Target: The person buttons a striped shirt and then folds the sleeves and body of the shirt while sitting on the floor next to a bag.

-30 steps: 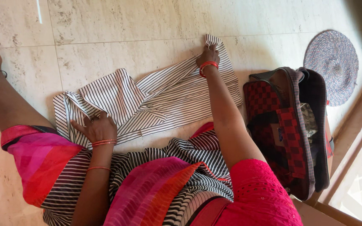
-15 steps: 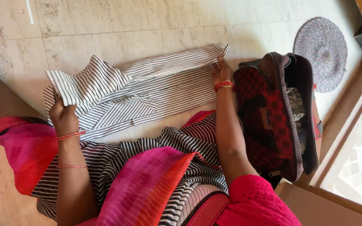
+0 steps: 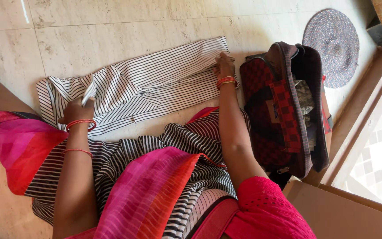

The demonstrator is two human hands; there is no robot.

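One striped shirt [image 3: 155, 88] lies spread on the tiled floor [image 3: 111, 31] at twelve o'clock from the seated person. The left hand [image 3: 77, 110] pinches a fold of its cloth at nine o'clock — fingers closed on it. The right hand [image 3: 223, 66] presses the far edge at two o'clock, its fingers together on the fabric. One open red-checked bag [image 3: 284, 106] stands at three o'clock — one round woven mat [image 3: 331, 46] beyond.

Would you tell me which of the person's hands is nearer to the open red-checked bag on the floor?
Right. The right hand presses the striped garment just beside the bag; the left hand grips the garment's far end.
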